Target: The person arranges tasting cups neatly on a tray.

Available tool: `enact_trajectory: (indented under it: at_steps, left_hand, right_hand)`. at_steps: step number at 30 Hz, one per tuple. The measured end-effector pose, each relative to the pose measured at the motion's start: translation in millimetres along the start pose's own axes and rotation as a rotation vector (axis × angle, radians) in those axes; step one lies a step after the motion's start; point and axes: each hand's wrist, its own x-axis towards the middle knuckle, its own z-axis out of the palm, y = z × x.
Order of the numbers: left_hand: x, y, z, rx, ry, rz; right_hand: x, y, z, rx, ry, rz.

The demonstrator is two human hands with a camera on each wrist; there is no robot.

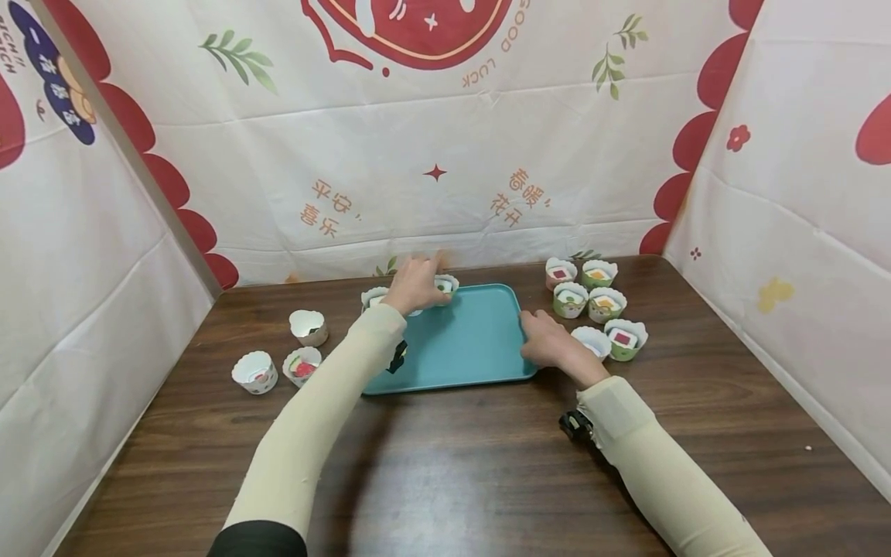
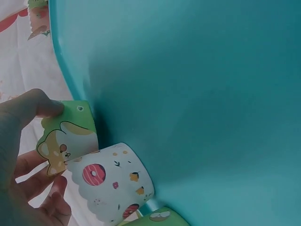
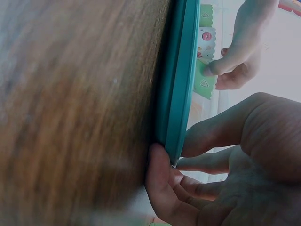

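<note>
A teal tray (image 1: 466, 344) lies on the wooden table, with paper cups along its far left edge. My left hand (image 1: 415, 285) pinches a green paper cup (image 2: 77, 123) with a dog print, the thumb on its near wall and fingers behind. Right beside that cup is a white paper cup with doughnut prints (image 2: 113, 181), then another green cup (image 2: 162, 217), cut off by the frame. My right hand (image 1: 548, 339) grips the tray's right rim (image 3: 181, 94), thumb over the edge and fingers curled beneath.
Several filled paper cups (image 1: 603, 304) cluster right of the tray, with a white cup (image 1: 592, 340) close behind the right hand. Left of the tray stand three more cups: two white (image 1: 254, 373) and one with red and green pieces (image 1: 302, 365). A printed cloth (image 1: 418, 139) backs the table.
</note>
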Motion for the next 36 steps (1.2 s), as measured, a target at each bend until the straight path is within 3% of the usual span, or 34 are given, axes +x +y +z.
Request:
enact_trajectory:
  at_steps: [7,27,32,36]
  left_hand:
    - [1.1,5.2,0.8,0.097,-0.026,0.049]
    - [3.3,8.6,0.8,0.185,-0.089,0.023]
    - [-1.7,5.8,-2.9,0.096,-0.089,-0.010]
    - [-5.6,2.3,-10.0,-0.039,-0.026,-0.045]
  right_hand:
    - [-3.7,-1,0,-0.001,0.004,-0.017]
    - [-3.6,0,-2,-0.010,0.012,-0.016]
    - [-3.4,-1,-2,-0.010,0.005,-0.015]
    - [-3.1,-1,-1,-0.014,0.001,-0.017]
